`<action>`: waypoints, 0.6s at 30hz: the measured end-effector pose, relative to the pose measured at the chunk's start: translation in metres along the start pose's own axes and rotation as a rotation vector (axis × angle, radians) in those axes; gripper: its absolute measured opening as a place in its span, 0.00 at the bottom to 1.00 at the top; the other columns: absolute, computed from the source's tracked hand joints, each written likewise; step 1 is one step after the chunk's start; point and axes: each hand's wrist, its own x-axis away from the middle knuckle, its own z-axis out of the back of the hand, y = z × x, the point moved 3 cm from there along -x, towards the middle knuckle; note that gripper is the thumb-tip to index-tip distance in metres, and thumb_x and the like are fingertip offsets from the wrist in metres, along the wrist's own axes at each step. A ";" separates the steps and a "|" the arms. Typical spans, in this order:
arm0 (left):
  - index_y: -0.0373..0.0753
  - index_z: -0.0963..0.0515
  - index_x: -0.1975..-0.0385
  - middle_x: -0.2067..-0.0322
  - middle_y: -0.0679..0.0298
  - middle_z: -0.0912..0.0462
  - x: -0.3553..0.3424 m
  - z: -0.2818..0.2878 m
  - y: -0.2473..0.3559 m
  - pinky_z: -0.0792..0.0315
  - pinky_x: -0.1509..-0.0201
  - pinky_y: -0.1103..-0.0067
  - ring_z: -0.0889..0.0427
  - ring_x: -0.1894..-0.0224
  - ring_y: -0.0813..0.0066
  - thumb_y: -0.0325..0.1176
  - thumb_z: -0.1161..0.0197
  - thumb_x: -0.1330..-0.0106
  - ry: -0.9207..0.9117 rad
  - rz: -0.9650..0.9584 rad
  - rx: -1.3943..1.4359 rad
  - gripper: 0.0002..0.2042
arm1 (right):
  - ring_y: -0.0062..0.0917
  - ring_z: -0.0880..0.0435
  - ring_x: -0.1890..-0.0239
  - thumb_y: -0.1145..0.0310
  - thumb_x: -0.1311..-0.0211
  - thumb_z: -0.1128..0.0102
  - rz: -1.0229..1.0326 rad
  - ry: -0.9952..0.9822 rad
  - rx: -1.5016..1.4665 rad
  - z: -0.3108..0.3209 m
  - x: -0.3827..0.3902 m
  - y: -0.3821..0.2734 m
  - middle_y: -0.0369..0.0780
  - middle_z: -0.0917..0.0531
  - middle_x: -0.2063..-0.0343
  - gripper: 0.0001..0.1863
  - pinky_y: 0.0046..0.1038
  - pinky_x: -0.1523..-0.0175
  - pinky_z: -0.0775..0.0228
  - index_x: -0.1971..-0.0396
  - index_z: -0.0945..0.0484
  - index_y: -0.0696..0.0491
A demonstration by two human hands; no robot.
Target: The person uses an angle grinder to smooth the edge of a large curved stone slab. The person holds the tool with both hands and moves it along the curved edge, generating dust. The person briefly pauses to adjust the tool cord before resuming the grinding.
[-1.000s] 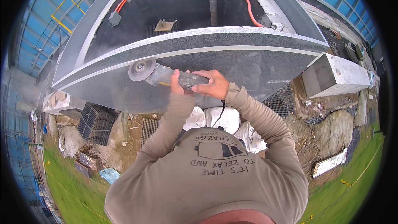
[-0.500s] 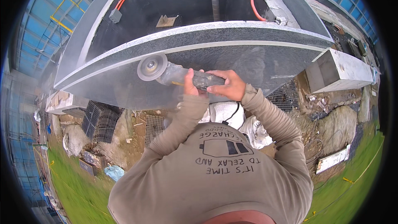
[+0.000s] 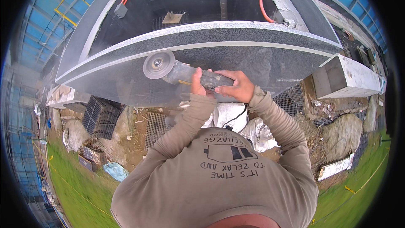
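Both my hands grip a dusty grey angle grinder (image 3: pixel 184 72), held level with its disc pointing left. My left hand (image 3: pixel 200 85) wraps the front of the body, just behind the head. Round the rear of the body my right hand (image 3: pixel 237 86) is closed, and a black cord (image 3: pixel 238 117) hangs below it. The round disc (image 3: pixel 158 64) lies against or close to the dark stone slab (image 3: pixel 219 61), just under the pale strip along its upper part; I cannot tell if they touch. Pale dust hazes the slab's left side.
Beyond the slab is a dark recess with orange conduits (image 3: pixel 259 5) and a small metal bracket (image 3: pixel 172 18). White blocks (image 3: pixel 354 76) stand at the right and left ends. White sacks (image 3: pixel 230 116), black mesh crates (image 3: pixel 102 118) and rubble lie below.
The grinder and both hands sit slightly farther right and lower in the picture, while the whole view has shifted a little. My grip is the same. The dust haze looks thinner.
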 end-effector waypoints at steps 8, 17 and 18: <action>0.43 0.27 0.58 0.62 0.64 0.20 -0.012 0.007 -0.013 0.24 0.53 0.66 0.19 0.58 0.66 0.50 0.38 0.36 0.094 -0.086 0.051 0.18 | 0.18 0.17 0.74 0.64 0.46 0.30 -0.008 0.004 0.034 0.008 0.006 0.002 0.44 0.15 0.68 0.34 0.22 0.70 0.26 0.41 0.28 0.65; 0.43 0.27 0.58 0.62 0.64 0.20 -0.016 0.013 -0.026 0.25 0.53 0.66 0.19 0.59 0.66 0.50 0.38 0.36 0.050 -0.072 0.041 0.17 | 0.18 0.17 0.72 0.65 0.45 0.29 -0.021 0.038 0.017 0.012 0.016 0.002 0.44 0.14 0.66 0.32 0.22 0.68 0.25 0.42 0.27 0.65; 0.43 0.27 0.58 0.61 0.64 0.21 -0.016 0.013 -0.026 0.26 0.53 0.67 0.20 0.58 0.68 0.48 0.37 0.36 0.034 -0.042 0.065 0.17 | 0.18 0.17 0.72 0.65 0.45 0.29 -0.022 0.037 0.022 0.013 0.017 0.002 0.44 0.14 0.66 0.32 0.22 0.68 0.25 0.42 0.27 0.65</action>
